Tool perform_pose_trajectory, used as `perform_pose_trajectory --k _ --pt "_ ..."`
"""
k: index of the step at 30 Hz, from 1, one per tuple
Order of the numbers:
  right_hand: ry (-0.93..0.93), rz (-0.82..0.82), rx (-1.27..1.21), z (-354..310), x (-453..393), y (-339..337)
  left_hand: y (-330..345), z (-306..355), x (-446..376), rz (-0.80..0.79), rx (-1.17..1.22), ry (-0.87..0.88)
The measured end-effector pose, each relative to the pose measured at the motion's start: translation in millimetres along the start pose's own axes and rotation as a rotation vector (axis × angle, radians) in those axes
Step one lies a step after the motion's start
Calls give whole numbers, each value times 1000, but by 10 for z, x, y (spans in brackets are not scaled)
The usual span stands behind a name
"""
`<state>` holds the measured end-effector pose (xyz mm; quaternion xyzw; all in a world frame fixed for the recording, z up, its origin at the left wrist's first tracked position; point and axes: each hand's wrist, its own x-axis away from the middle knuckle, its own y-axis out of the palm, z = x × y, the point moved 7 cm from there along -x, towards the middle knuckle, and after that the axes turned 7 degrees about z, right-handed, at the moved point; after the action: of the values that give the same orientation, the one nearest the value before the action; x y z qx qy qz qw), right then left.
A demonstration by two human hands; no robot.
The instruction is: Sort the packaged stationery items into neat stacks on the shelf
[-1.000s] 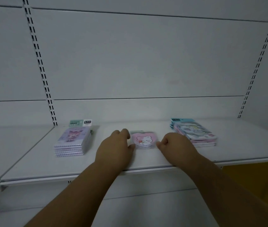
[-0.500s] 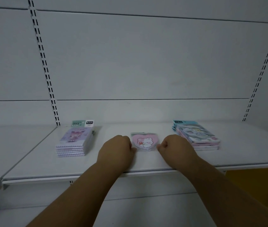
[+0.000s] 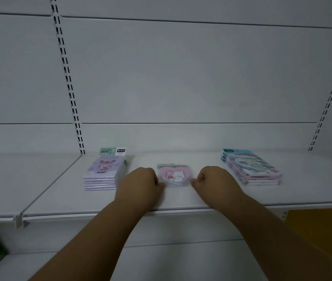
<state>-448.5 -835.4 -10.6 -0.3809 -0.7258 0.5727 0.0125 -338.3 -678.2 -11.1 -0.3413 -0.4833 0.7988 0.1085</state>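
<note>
Lighting: dim, flat and cool-grey overall, no visible lamp, no glare; only faint soft shadows under the shelf (image 3: 181, 207) front edge. Image quality: soft focus throughout, print on the packages smeared, forearms in the foreground blurred. Distortion: wide-angle bowing, slotted uprights (image 3: 68, 78) leaning inward toward the frame edges.

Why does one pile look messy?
The right pile of blue and pink packets is fanned out, its edges stepped instead of lined up. The purple notebook stack and the heart-shaped pink stack between the left hand and right hand look tidy.
</note>
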Motion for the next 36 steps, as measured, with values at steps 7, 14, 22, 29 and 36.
perform_pose_trajectory --k 7,14,22,29,36 --pt "-161 -16 -107 -50 68 -45 -40 44 12 31 71 62" --pt "-197 -28 -78 -60 55 -71 -16 91 -31 5 87 69" --pt "-170 -28 -67 -14 61 -127 4 136 -49 6 112 91" --pt "-158 -23 -74 -17 65 -100 16 152 -39 15 92 127" --pt "-136 -7 -119 29 60 -106 2 138 -7 28 102 131"
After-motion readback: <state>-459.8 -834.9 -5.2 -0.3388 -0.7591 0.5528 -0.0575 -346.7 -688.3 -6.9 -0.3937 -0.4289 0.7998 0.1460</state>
